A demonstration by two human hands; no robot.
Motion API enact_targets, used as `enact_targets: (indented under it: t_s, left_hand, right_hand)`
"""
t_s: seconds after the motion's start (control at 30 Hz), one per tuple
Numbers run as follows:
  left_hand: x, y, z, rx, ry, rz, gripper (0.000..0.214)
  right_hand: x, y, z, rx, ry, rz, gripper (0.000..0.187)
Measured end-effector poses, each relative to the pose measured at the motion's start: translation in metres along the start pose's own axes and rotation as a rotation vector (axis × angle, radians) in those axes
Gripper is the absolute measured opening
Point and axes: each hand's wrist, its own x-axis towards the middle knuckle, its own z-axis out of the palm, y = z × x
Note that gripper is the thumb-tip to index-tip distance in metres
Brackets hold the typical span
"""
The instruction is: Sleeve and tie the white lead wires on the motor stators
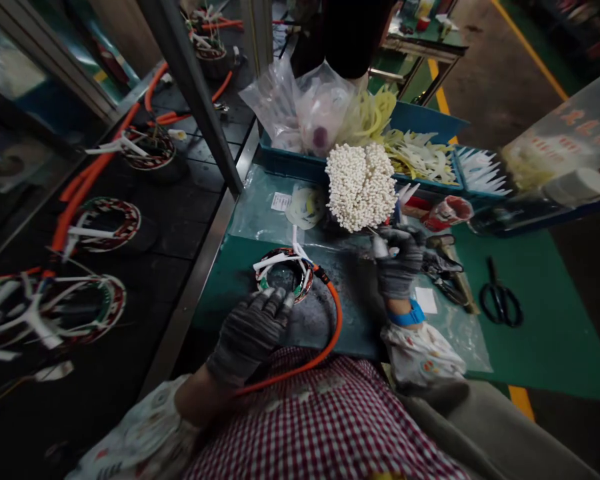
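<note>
A round wound coil (284,273) with white sleeved leads and an orange cable (330,333) lies on the green bench (545,333) before me. My left hand (253,330), in a dark glove, rests with fingers flat on the coil's near rim. My right hand (399,260), also gloved, is closed in a pinch on a thin white sleeve (380,248) just below a big bunch of white tubes (361,185).
Black scissors (501,300) and pliers (447,270) lie to the right. Blue bins (420,150) of white and yellow sleeves and plastic bags (305,107) stand behind. On the dark conveyor (180,220) to the left sit several more coils (105,223) with orange cables.
</note>
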Motion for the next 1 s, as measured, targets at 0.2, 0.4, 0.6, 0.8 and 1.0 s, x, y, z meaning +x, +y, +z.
enact_targets:
  t_s: [0.2, 0.4, 0.6, 0.8, 1.0]
  left_hand:
    - [-0.012, -0.01, 0.039, -0.21, 0.228, -0.081, 0.038]
    - [-0.015, 0.021, 0.051, -0.251, 0.267, -0.334, 0.034]
    - [-0.007, 0.009, 0.078, -0.374, 0.338, -0.185, 0.02]
    - [-0.009, 0.005, 0.081, -0.417, 0.323, -0.224, 0.022]
    - [0.0, -0.002, 0.071, -0.452, 0.362, -0.165, 0.016]
  right_hand:
    - [-0.023, -0.066, -0.042, 0.265, 0.158, -0.032, 0.02]
    - [-0.046, -0.098, -0.052, 0.193, -0.425, 0.138, 0.017]
    - [-0.078, -0.09, -0.039, 0.258, -0.295, 0.135, 0.018]
    - [-0.091, -0.095, -0.06, 0.349, -0.825, 0.404, 0.032]
    - [-0.092, -0.074, -0.007, 0.113, -0.838, 0.15, 0.03]
